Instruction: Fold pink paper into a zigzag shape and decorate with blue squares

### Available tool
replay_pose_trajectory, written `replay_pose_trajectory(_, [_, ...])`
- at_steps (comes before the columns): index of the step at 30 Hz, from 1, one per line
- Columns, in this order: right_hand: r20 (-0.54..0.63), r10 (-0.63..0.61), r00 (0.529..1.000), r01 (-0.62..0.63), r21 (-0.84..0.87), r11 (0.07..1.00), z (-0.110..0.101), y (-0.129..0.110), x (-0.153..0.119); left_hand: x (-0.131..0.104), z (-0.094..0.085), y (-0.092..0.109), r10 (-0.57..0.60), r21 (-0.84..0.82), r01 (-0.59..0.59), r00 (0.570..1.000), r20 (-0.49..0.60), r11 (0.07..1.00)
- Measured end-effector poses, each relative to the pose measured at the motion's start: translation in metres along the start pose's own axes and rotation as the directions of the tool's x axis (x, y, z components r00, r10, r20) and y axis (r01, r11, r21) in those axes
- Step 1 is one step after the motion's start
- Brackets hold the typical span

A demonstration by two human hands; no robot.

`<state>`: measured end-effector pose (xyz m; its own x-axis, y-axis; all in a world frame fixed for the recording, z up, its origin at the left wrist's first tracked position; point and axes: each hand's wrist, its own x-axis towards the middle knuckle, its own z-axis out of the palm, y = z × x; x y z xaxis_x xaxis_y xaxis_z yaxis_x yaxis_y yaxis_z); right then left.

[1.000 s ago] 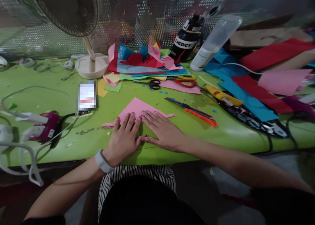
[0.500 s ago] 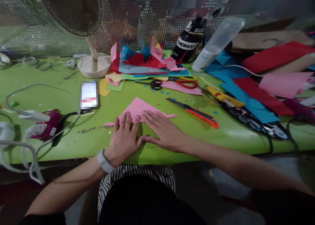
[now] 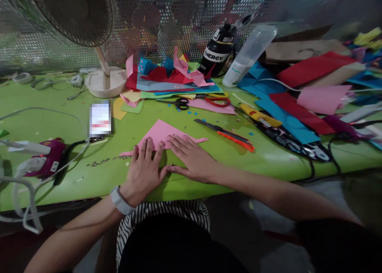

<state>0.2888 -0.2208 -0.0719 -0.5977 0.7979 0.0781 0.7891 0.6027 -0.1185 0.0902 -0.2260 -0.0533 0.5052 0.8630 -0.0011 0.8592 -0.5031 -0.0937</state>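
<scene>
A thin pink paper sheet in a flat triangular shape (image 3: 158,130) lies on the bright green bench (image 3: 131,125), just about the centre of the frame. Its peak points towards the top of the frame. The long axis runs left to right, one narrow tip towards the left and another, set slightly higher, towards the right; the fingers hide much of the lower edge between them.

The person's left hand (image 3: 143,171), with a pale grey band (image 3: 122,201) at the wrist, rests palm down, fingertips on the paper's lower left part. That grip is wide, fingers stretched out. The right hand (image 3: 193,159) slants in from the right, its grip flattened too, fingers together over the lower right part. The thumbs meet, or very nearly, below the paper.

I see an orange-and-black utility knife (image 3: 227,135) lying aslant to the right of the paper. Above, towards the upper centre, sits a heap of coloured paper (image 3: 173,80), with black-handled scissors (image 3: 174,102) just below it. A beige fan (image 3: 106,82) stands at upper left.
</scene>
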Motion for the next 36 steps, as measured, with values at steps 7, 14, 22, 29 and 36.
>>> replay_pose_trajectory(7, [-0.002, -0.006, 1.0, 0.006, 0.015, 1.0, 0.002, 0.001, -0.001, 0.0, 0.001, 0.0, 0.007, -0.007, -0.007, 1.0, 0.003, 1.0])
replay_pose_trajectory(14, [0.045, 0.004, 0.999, -0.005, 0.035, 0.999, -0.003, 0.012, -0.011, -0.013, 0.006, -0.015, 0.053, -0.065, -0.057, 0.997, -0.064, 0.996])
replay_pose_trajectory(22, [0.019, 0.115, 0.993, -0.115, 0.038, 0.993, -0.004, 0.038, -0.042, -0.035, 0.009, -0.039, 0.027, -0.096, -0.038, 0.993, -0.115, 0.995])
replay_pose_trajectory(29, [0.007, 0.139, 0.99, -0.14, 0.009, 0.99, -0.001, 0.041, -0.046, -0.046, 0.007, -0.049, -0.033, -0.064, 0.026, 0.993, -0.115, 0.998])
replay_pose_trajectory(36, [-0.004, 0.153, 0.988, -0.153, -0.014, 0.988, -0.003, 0.035, -0.044, -0.047, 0.004, -0.053, -0.054, -0.016, 0.052, 0.992, -0.114, 0.999])
